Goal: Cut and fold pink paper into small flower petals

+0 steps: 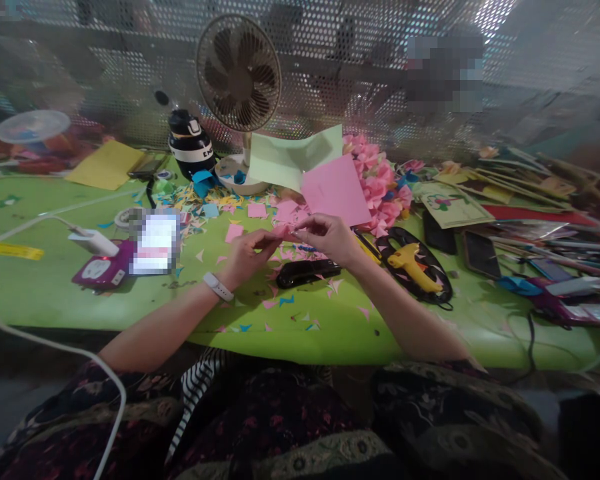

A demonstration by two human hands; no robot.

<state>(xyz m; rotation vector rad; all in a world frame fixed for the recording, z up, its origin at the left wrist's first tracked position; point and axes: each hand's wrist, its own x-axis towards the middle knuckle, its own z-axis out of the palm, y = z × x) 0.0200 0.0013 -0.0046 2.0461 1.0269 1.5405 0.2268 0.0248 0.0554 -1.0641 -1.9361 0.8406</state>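
This location is serving as a paper-craft workshop: paper scraps (183, 195) are littering the green surface (341, 339), paper flowers (373, 167) are forming a pile, a glue gun (407, 259) is lying nearby, and a perforated screen (320, 43) is bounding the rear

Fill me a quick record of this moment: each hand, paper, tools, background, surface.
Left hand: fingertips on a small pink paper piece
Right hand: fingertips on the same piece
Sheets: pink sheet overlapping light green sheet
Tools: black stapler-like tool just below the hands; yellow glue gun to the right
Background: fan, dark bottle
Surface: green tabletop, strewn with paper scraps
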